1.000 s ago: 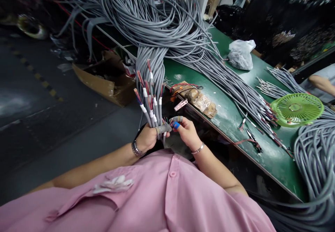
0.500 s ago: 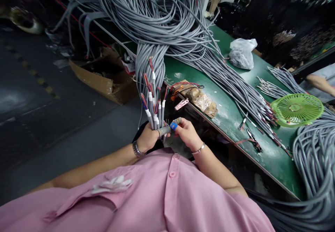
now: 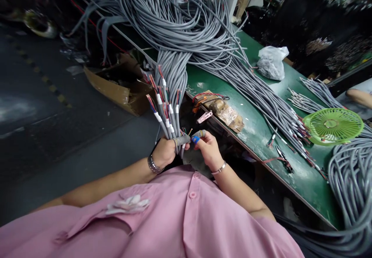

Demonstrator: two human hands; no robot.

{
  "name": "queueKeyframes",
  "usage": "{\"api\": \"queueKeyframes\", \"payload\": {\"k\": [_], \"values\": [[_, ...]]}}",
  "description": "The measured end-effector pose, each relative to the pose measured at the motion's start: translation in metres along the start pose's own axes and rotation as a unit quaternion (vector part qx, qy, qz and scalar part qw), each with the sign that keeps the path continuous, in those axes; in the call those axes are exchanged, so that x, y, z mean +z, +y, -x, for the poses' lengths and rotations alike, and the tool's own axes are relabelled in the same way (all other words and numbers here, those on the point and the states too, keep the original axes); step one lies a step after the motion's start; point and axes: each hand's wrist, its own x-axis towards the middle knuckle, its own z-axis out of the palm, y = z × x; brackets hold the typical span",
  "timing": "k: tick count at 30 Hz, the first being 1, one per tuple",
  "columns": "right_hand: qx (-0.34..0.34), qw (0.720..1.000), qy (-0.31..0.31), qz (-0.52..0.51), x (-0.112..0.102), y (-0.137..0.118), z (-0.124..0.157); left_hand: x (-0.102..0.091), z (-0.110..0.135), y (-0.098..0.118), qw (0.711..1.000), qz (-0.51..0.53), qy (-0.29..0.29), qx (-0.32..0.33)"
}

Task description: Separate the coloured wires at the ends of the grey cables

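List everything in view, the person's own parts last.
Table: one, green, centre to right
Cable heap: one, grey, top centre
Cable row: one, grey, across table
Fan: one, green, table's right
Pale-tipped cables: several, grey, beyond fan
Loops: uncounted, grey, right edge
Bag: one, whitish, table's far side
Block: one, brown, table's near edge
Clip: one, pink, beside block
Tool: one, black, table's near edge
Box: one, brown, left of table
Held cables: several, grey, centre
Wires: several, mixed, centre
Other person's forearm: one, bare, far right
Shirt: one, pink, bottom
Wristband: one, dark, left wrist
Bracelet: one, silver, right wrist
Left hand: one, grey-wrapped, around held cables
Right hand: one, blue-and-grey-wrapped, pinching wires
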Motion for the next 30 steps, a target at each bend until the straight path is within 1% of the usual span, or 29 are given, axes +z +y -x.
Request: {"api": "queueKeyframes", "payload": {"k": [3,7,10,12,14,17,19,21,23,25,27,30], "values": [[0.024,1.0,-0.016,-0.011,-0.002,-0.003,-0.001,0.0,0.001,0.002,1.0,-0.011,-0.009,0.005],[0.061,0.996,-0.045,-0.047,-0.011,-0.003,-0.001,0.0,0.001,0.003,1.0,-0.001,0.002,-0.01],[0.091,0.99,-0.03,-0.102,-0.018,-0.003,-0.009,0.001,0.0,0.004,1.0,0.005,0.0,-0.019],[0.109,0.986,-0.015,-0.123,-0.021,-0.005,-0.018,0.004,-0.001,0.008,0.999,0.019,-0.011,-0.024],[0.11,0.985,-0.01,-0.13,-0.022,-0.008,-0.028,0.008,-0.005,0.013,0.998,0.041,-0.031,-0.038],[0.086,0.985,-0.024,-0.144,-0.021,-0.014,-0.043,0.014,-0.01,0.024,0.992,0.069,-0.075,-0.077],[0.073,0.984,-0.026,-0.163,-0.02,-0.018,-0.05,0.017,-0.014,0.03,0.987,0.074,-0.1,-0.104],[0.078,0.979,-0.014,-0.189,-0.019,-0.019,-0.054,0.02,-0.018,0.033,0.983,0.068,-0.115,-0.128],[0.099,0.971,-0.009,-0.218,-0.018,-0.02,-0.055,0.022,-0.021,0.033,0.98,0.067,-0.12,-0.143],[0.115,0.964,-0.016,-0.241,-0.018,-0.02,-0.056,0.023,-0.023,0.032,0.979,0.079,-0.117,-0.145],[0.115,0.96,-0.016,-0.256,-0.017,-0.019,-0.056,0.025,-0.026,0.029,0.979,0.094,-0.111,-0.141],[0.102,0.957,0.007,-0.271,-0.014,-0.018,-0.057,0.027,-0.028,0.027,0.979,0.105,-0.109,-0.137]]}}
